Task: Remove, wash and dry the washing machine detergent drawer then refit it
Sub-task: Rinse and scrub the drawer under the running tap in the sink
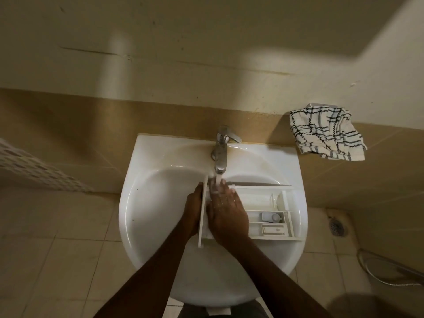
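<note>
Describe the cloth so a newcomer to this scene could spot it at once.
Find the white sink in the middle. Look up and right of it, past the tap, against the tan wall. The cloth sits crumpled there: white with dark checked lines, unlike the plain white drawer in the sink.

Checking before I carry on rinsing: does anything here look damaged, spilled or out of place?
Nothing serious. The drawer lies across the sink under the running tap, looking intact. Only a long crack-like line marks the wall above.
</note>
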